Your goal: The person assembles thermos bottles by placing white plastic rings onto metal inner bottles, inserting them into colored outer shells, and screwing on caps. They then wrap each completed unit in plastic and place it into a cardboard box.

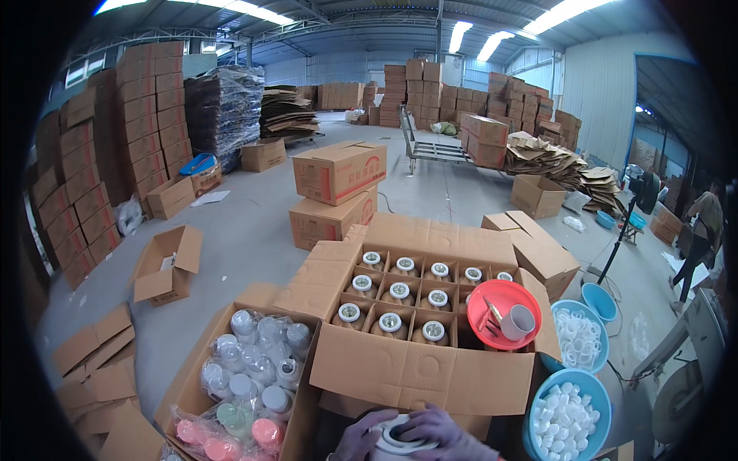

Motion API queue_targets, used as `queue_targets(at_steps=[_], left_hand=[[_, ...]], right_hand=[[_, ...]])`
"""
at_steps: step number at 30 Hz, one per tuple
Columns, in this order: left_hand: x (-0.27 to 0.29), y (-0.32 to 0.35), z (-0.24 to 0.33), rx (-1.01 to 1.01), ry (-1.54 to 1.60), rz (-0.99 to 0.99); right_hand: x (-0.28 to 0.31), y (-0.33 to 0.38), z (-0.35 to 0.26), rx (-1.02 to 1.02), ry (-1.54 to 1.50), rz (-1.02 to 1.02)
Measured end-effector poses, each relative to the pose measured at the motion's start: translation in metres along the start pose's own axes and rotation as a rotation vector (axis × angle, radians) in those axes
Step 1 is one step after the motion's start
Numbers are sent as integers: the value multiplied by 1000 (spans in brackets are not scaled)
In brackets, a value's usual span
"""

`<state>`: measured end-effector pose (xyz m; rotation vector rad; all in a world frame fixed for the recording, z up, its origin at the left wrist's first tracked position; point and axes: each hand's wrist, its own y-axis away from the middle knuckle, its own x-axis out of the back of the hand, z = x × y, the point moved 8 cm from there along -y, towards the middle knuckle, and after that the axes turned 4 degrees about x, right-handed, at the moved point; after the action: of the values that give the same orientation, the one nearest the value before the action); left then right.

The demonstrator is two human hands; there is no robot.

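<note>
At the lower edge, a white round container [392,444] with a dark round opening sits between my hands. My left hand [360,436] curls around its left side. My right hand [447,435] rests over its right side and rim, fingers bent on it. Its lower part is out of view. Just beyond stands an open carton [423,367] with cardboard dividers, holding several bottle-like pieces [390,323] with white rings at their mouths. A red basin [483,292] sits on its right corner, with a grey cup [518,323] and some small tools inside.
Left of my hands, a carton [184,376] holds plastic-wrapped bottles [260,353] with white, green and pink tops. At right, blue basins hold white caps [567,421] and white rings [578,338]. Beyond are stacked cartons [338,173], a fan [644,188] and a person [699,230].
</note>
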<state>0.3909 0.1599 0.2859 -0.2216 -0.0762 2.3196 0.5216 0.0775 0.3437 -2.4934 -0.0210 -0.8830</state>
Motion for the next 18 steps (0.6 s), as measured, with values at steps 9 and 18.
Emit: queue_targets(at_steps=[9, 18], left_hand=[[36, 9, -33, 20, 136, 83], [75, 35, -51, -120, 664, 64]], right_hand=[[26, 44, 73, -192, -53, 47], [51, 85, 115, -629, 69, 123]])
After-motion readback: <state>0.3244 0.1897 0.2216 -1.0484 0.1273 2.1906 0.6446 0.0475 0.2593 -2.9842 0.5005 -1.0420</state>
